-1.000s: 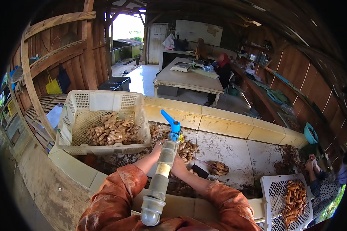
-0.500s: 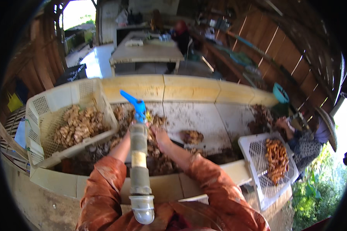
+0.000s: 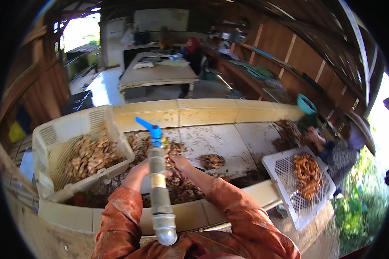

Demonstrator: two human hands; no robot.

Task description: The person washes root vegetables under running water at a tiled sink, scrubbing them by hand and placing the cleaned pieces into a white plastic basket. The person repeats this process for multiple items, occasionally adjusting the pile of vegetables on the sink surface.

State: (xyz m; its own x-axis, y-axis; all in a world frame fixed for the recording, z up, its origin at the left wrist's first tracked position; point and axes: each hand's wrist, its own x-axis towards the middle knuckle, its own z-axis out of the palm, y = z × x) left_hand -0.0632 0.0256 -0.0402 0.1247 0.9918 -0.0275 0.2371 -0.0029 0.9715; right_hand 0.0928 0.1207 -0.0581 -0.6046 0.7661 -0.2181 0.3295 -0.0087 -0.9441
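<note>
tiled basin [image 3: 216, 140]; grey pipe [image 3: 160, 199] across left hand [image 3: 143, 168]; pale crate [image 3: 77, 126] alongside

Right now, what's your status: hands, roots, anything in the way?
Left hand partly hidden, grip unclear. Right hand at the roots, grip unclear. Pipe blocks part of the view.

Forearms [image 3: 204, 180] converge from the lower edge; left hand [image 3: 144, 167], partly hidden, and right hand [image 3: 180, 162] lie slightly left of centre.

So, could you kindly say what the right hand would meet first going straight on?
Probably the heaped roots beyond the right hand; the grey pipe crosses that line, though depth is unclear.
</note>
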